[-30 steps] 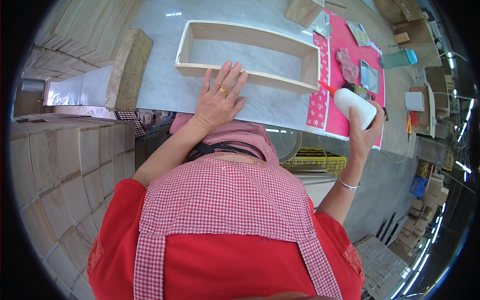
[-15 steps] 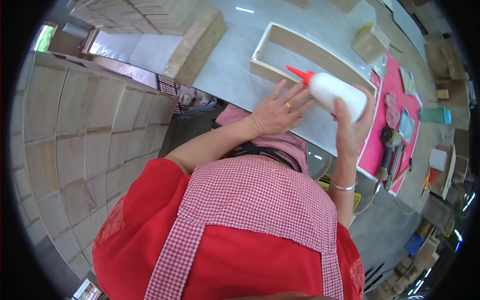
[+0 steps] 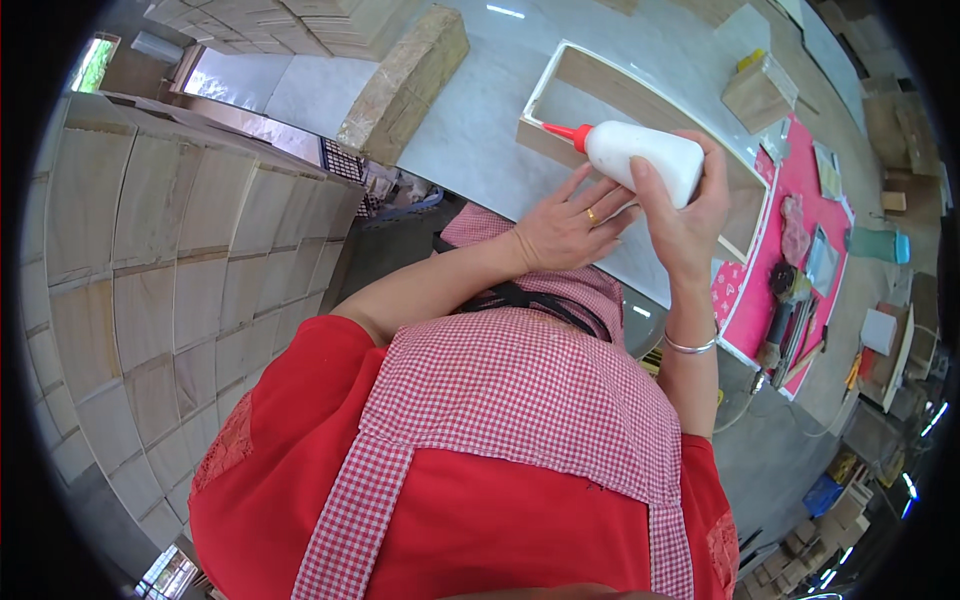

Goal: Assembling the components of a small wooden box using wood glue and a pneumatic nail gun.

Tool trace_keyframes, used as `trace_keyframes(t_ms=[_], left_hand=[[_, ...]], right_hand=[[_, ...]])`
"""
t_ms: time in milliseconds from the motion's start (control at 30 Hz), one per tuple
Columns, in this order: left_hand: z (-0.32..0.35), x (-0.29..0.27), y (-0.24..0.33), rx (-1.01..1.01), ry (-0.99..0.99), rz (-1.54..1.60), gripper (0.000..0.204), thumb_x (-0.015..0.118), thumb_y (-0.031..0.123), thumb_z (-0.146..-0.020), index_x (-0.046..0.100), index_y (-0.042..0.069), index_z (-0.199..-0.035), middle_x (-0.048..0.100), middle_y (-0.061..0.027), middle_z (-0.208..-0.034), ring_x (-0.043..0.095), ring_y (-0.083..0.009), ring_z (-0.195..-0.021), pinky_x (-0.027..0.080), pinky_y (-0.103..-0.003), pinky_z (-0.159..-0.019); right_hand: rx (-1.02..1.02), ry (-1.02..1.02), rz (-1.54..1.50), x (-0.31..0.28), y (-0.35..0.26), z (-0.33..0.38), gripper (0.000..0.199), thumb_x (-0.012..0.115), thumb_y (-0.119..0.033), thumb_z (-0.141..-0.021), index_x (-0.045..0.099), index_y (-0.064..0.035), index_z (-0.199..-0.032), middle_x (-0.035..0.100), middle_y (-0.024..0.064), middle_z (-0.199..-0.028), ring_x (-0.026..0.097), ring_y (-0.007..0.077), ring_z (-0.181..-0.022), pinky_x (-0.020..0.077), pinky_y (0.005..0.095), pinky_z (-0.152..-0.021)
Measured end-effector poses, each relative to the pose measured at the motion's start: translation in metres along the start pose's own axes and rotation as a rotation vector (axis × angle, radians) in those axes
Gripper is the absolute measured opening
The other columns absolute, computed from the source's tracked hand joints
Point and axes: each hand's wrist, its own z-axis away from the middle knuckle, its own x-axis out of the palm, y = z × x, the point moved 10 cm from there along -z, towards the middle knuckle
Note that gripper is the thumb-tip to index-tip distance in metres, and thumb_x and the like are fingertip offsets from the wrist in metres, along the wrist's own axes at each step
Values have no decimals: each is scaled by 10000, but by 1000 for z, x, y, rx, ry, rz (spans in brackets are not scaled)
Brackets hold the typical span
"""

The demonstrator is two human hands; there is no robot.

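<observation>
Packages: brown cardboard box (image 3: 757, 92) far side of table (image 3: 470, 140), upper right; teal container (image 3: 878, 245) right of pink mat (image 3: 775, 290); white box (image 3: 878, 330) lower right.
Bottle: white glue bottle (image 3: 645, 157), red nozzle, over near wall of wooden frame (image 3: 640, 115).
Right hand (image 3: 690, 215): fingers wrapped round bottle's fat end.
Left hand (image 3: 568, 228): fingers loosely spread, tips at bottle's underside.
Change vs 0.5 s ago: bottle lower, nearer frame wall; view swung.
Axis: long axis near-level, nozzle points left, slightly up in pic.

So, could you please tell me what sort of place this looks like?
Probably a small woodworking workshop: stacks of cut wooden boards, an open wooden box frame on the worktable, and a white glue bottle in the right hand.
</observation>
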Motion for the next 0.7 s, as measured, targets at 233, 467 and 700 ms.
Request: trace_keyframes(t_ms=[233,467,700], left_hand=[[2,3,8,99,-49,43,415,705,271,-818,645,133,-1205,513,-115,-1421,479,-272,-1344,307,-520,-1142],[0,4,9,101,-62,92,438,716,246,-810,627,134,-1224,527,-92,-1389,487,-251,-1336,292,-518,-1150],[-2,6,10,104,-100,101,452,728,250,-806,615,130,-1227,533,-87,-1368,496,-256,-1326,283,-516,-1153]], right_hand=[[2,67,132,-51,-1,15,473,829,-153,-784,558,-19,-1148,627,69,-988,610,137,-859,516,277,-730],[24,146,221,-111,4,40,465,824,-132,-789,558,-22,-1155,614,63,-1016,592,131,-894,507,275,-757],[35,249,352,-175,7,68,449,807,-114,-805,558,-19,-1167,614,68,-1042,591,135,-920,506,281,-782]])
